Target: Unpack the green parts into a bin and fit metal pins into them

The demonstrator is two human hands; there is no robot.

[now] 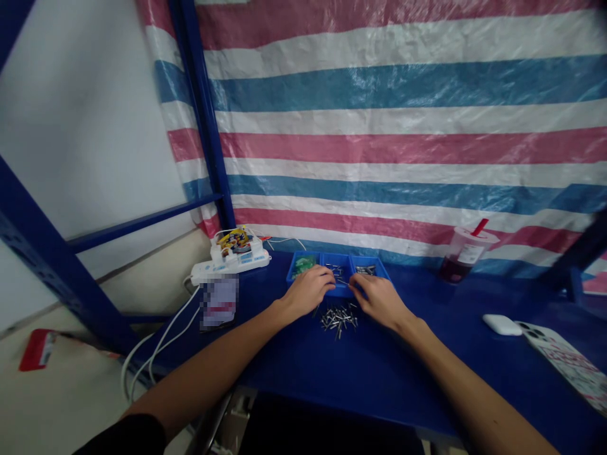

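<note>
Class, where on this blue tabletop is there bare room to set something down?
Bare: the stretch nearer the person than the loose metal pieces, and the patch between the right hand, cup and white case. A smaller gap separates the power strip from the blue tray. Crowded: the tray's near side, where the left hand, right hand and pieces bunch together.

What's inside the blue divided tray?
Green pieces at left, thin metal pieces in the middle, metal bits at right. Left hand and right hand partly cover the tray; contents behind them can't be seen.

Left hand [310, 291] and right hand [379, 300] at a blue tray [342, 291] behind heaped metal pins [338, 318]
</note>
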